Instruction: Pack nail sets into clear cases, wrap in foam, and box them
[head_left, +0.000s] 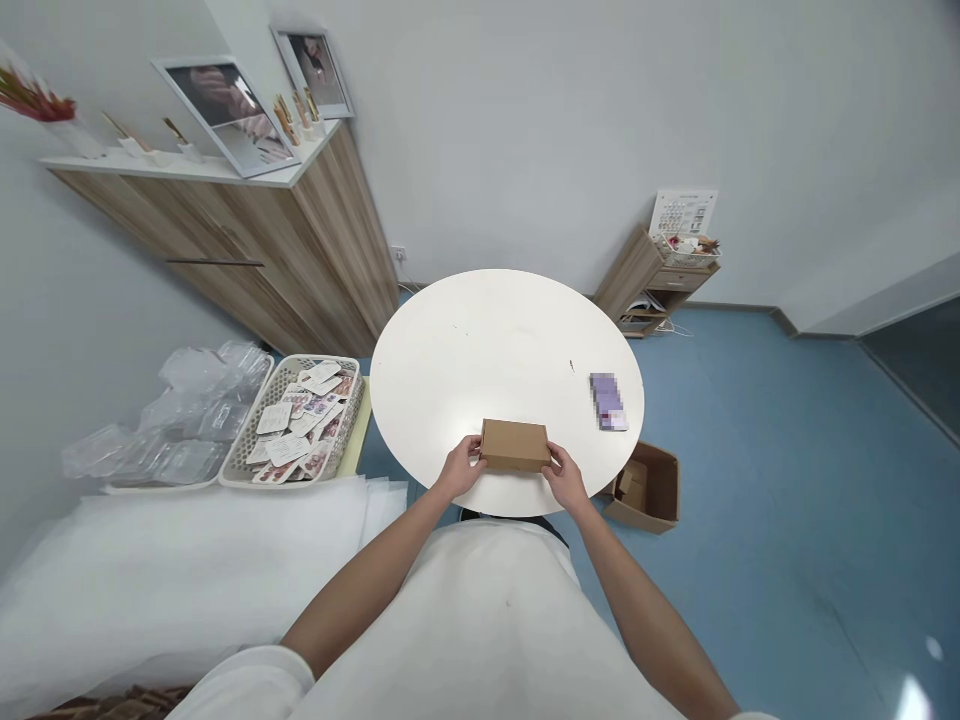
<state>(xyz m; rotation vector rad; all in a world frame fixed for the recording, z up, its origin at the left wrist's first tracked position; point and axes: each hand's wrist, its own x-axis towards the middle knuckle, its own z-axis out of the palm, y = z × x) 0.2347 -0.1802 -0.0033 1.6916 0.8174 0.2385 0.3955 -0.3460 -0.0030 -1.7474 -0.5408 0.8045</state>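
A flat brown cardboard box [514, 445], its lid closed, is near the front edge of the round white table [480, 340]. My left hand [461, 467] grips its left end, thumb and fingers around the corner. On the opposite end, my right hand [564, 474] holds the box the same way. Whether the box rests on the tabletop or is lifted slightly, I cannot tell. To its right lies a blurred purple item [607, 402], and a small dark object [571, 365] is just beyond that.
Left of the table stands a white basket [225, 465] of packaged cards, beside clear plastic containers [202, 400]. White sheets [187, 570] are piled nearer me. An open carton [661, 490] sits on the floor at right. A wooden cabinet [345, 230] and small shelf [630, 270] stand behind.
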